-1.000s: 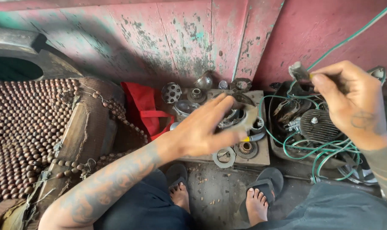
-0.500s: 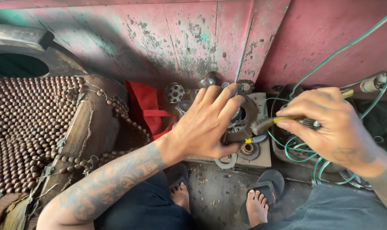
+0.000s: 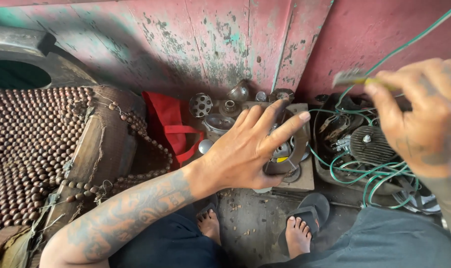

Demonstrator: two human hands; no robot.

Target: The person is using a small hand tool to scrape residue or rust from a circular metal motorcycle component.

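My right hand (image 3: 423, 119) has lifted its small tool (image 3: 352, 78) off toward the red wall, while my left hand (image 3: 252, 146), fingers spread wide, still steadies the round metal part (image 3: 290, 154) on the block's (image 3: 304, 178) front edge.

One label, one bag

You can see a small yellow label (image 3: 282, 160) on the metal part under your left hand (image 3: 250, 149); a red bag (image 3: 168, 124) sits against the wall.
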